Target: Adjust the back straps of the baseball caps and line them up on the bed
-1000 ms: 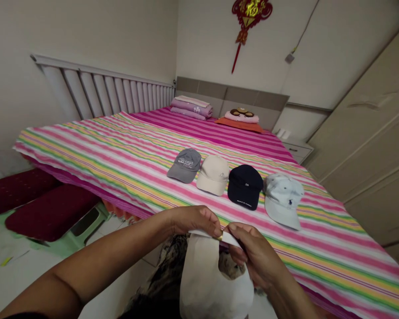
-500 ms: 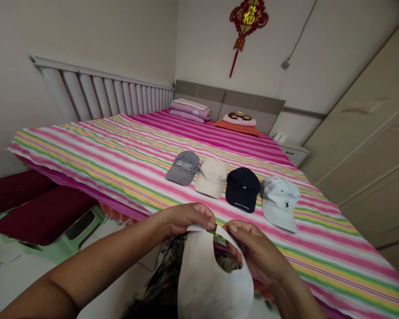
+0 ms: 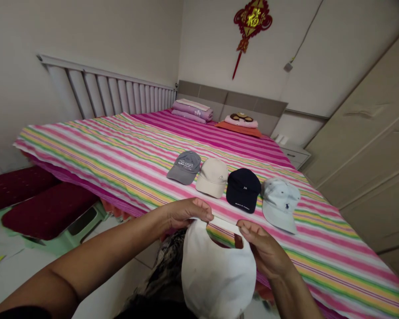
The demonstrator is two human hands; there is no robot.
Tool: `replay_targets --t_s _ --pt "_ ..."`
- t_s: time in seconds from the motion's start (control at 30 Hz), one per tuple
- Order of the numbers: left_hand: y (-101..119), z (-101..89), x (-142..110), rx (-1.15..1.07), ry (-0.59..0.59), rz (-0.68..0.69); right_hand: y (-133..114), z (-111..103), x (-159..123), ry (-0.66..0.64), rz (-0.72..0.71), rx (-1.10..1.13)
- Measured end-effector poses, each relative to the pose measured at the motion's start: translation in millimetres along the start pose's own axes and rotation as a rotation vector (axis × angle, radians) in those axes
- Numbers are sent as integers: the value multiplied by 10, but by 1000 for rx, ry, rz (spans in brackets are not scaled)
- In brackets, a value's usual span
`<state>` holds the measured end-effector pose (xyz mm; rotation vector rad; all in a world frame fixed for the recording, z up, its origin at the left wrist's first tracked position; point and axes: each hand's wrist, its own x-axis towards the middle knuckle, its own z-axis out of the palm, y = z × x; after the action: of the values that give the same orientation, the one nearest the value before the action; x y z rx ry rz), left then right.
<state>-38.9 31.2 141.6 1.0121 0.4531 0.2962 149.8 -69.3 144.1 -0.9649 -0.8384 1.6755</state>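
A white baseball cap (image 3: 219,279) hangs between my hands in front of the bed, its back opening and strap facing up toward me. My left hand (image 3: 191,212) pinches the strap's left end, and my right hand (image 3: 261,241) grips the cap's edge at the strap's right end. Beyond them, on the striped bedspread (image 3: 119,164), several caps lie in a row: a grey cap (image 3: 185,167), a beige cap (image 3: 212,178), a navy cap (image 3: 243,190) and a pale, light-blue cap (image 3: 279,204). The held cap's front and brim are hidden from me.
Dark red padded stools with green legs (image 3: 49,212) stand at the bed's left side. Folded purple bedding (image 3: 192,111) and an orange pillow (image 3: 237,129) lie by the headboard (image 3: 232,102). A white nightstand (image 3: 294,155) and a wardrobe (image 3: 365,146) are on the right.
The strap across the cap's back opening now runs straight between my hands, where before it was bent. My hands are slightly farther apart, and the cap has turned a little.
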Motion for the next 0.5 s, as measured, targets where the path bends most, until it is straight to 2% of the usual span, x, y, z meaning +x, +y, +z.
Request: replay_targets --t_s 0.17,0.3,0.4,0.5 --pt "35 13 -4 -24 -43 -2 -14 -26 -27 -7 -25 120" --pt "88 -148 -34 -6 -152 -45 -137 1 -67 -45 -127 265" --pt "89 -302 -95 12 -234 -33 -261 4 -89 48 -206 346" --pt "51 -339 -146 -105 -292 20 -340 -34 -72 150 -228 232"
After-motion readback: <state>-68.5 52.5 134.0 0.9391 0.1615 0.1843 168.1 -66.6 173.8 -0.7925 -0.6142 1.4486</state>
